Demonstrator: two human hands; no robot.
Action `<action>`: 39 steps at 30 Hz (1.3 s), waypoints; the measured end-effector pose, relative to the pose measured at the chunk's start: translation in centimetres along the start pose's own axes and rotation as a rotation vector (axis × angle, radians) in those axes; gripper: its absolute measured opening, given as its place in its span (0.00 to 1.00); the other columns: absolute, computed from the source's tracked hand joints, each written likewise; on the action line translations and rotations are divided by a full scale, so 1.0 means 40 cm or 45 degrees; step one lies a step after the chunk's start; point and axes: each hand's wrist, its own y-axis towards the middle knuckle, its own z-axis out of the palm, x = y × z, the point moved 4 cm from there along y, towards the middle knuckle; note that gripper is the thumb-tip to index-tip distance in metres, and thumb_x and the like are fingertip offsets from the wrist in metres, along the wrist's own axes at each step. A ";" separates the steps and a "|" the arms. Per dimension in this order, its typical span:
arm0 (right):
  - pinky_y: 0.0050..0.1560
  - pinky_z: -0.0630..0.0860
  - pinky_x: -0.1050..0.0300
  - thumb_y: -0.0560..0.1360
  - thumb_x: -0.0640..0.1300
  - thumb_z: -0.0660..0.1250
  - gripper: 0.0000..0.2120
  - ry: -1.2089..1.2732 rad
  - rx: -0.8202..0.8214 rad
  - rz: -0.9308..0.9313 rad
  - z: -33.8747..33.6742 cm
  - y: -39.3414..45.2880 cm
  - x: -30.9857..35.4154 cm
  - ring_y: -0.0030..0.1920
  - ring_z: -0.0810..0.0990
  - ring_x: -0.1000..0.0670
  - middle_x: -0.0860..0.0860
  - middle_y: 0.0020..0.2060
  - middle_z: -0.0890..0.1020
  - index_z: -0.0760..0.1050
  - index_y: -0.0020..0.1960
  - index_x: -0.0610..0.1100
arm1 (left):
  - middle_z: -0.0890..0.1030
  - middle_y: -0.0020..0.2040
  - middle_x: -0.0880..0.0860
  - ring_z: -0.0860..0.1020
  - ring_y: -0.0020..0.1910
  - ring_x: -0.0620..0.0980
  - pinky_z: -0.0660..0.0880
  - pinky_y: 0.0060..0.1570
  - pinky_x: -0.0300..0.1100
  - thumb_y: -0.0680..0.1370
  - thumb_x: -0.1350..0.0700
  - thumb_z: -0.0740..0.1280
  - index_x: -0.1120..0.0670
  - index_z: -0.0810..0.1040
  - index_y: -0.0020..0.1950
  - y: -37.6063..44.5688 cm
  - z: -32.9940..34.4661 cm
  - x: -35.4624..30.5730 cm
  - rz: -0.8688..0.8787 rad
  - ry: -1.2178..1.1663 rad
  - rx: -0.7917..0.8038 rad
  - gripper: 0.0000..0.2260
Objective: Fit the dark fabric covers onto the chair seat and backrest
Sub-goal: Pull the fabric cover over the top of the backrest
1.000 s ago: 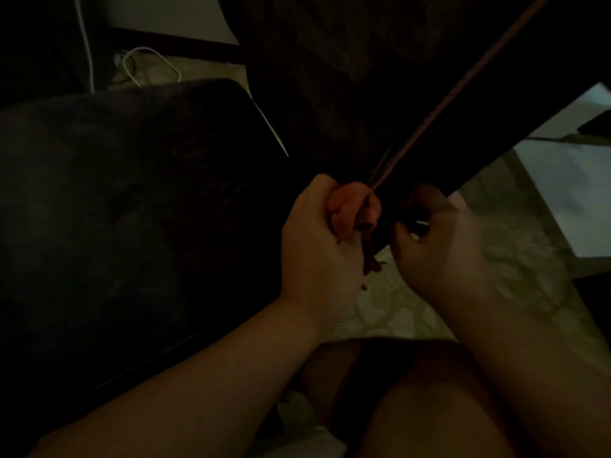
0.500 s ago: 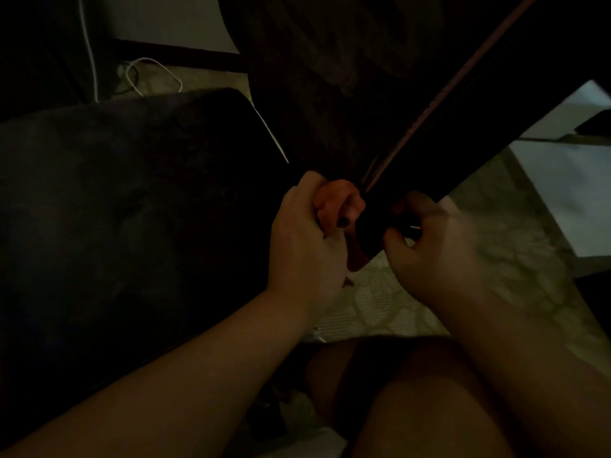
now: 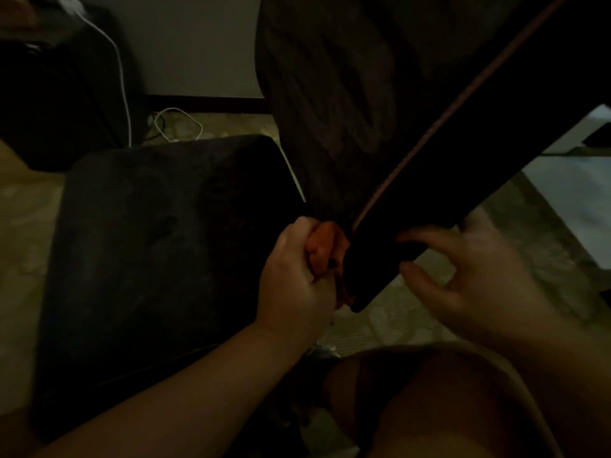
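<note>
The left hand is closed into a fist around a bunched orange piece of material, which sticks out between thumb and curled fingers right against the lower corner of the backrest. Thin orange strands hang from the fist along the backrest's edge. The right hand is half open: its fingers hook over the bottom edge of the backrest while the thumb points toward that edge from below with a gap between; whether it pinches any fabric cannot be told in the dim light.

The backrest is a dark panel slanting from the upper right down to the corner between the two hands, with a pale brownish piping line running along it. On the far side of the backrest from the right hand, the dark fabric cover hangs in loose folds, gathering down toward the left fist.

Left of the backrest corner, just beside the left hand, lies the chair seat, a dark squarish cushion. Beyond the seat, a white cable runs down to a loop on the patterned floor. Below the backrest corner, the person's bare knee fills the near foreground.
</note>
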 end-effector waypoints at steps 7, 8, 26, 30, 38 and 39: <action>0.46 0.75 0.72 0.75 0.53 0.66 0.13 0.272 -0.353 0.087 -0.059 0.035 0.064 0.48 0.80 0.60 0.51 0.51 0.76 0.82 0.42 0.45 | 0.76 0.42 0.45 0.78 0.40 0.44 0.75 0.38 0.47 0.82 0.44 0.67 0.45 0.72 0.48 0.022 -0.015 -0.094 0.185 0.257 0.027 0.08; 0.45 0.76 0.70 0.75 0.53 0.65 0.13 0.272 -0.360 0.088 -0.061 0.031 0.069 0.48 0.80 0.60 0.51 0.50 0.76 0.82 0.42 0.45 | 0.76 0.42 0.46 0.77 0.40 0.46 0.75 0.39 0.48 0.83 0.49 0.68 0.46 0.72 0.47 0.026 -0.018 -0.118 0.273 0.250 0.016 0.08; 0.43 0.72 0.68 0.72 0.52 0.66 0.09 0.248 -0.385 0.134 -0.046 -0.005 0.124 0.46 0.79 0.56 0.55 0.52 0.75 0.83 0.42 0.50 | 0.75 0.46 0.50 0.77 0.42 0.49 0.77 0.39 0.54 0.79 0.49 0.61 0.50 0.73 0.46 0.038 -0.040 -0.224 0.369 0.264 0.014 0.06; 0.49 0.76 0.67 0.73 0.51 0.66 0.12 0.236 -0.286 0.054 -0.077 -0.014 0.123 0.49 0.81 0.56 0.54 0.54 0.77 0.87 0.49 0.51 | 0.74 0.46 0.48 0.76 0.41 0.48 0.76 0.38 0.53 0.79 0.48 0.61 0.48 0.72 0.47 0.015 -0.039 -0.220 0.396 0.288 0.013 0.05; 0.43 0.72 0.72 0.76 0.43 0.68 0.05 0.330 -0.588 0.056 -0.258 0.065 0.152 0.45 0.81 0.57 0.52 0.48 0.79 0.83 0.45 0.44 | 0.75 0.46 0.47 0.78 0.39 0.47 0.79 0.35 0.54 0.85 0.36 0.55 0.47 0.73 0.47 0.056 -0.028 -0.235 0.331 0.319 0.079 0.17; 0.42 0.71 0.72 0.75 0.42 0.68 0.05 0.328 -0.588 0.067 -0.254 0.069 0.157 0.44 0.80 0.57 0.53 0.47 0.79 0.83 0.44 0.44 | 0.75 0.46 0.47 0.78 0.39 0.48 0.79 0.33 0.53 0.85 0.38 0.57 0.47 0.74 0.48 0.072 -0.019 -0.280 0.391 0.294 0.077 0.15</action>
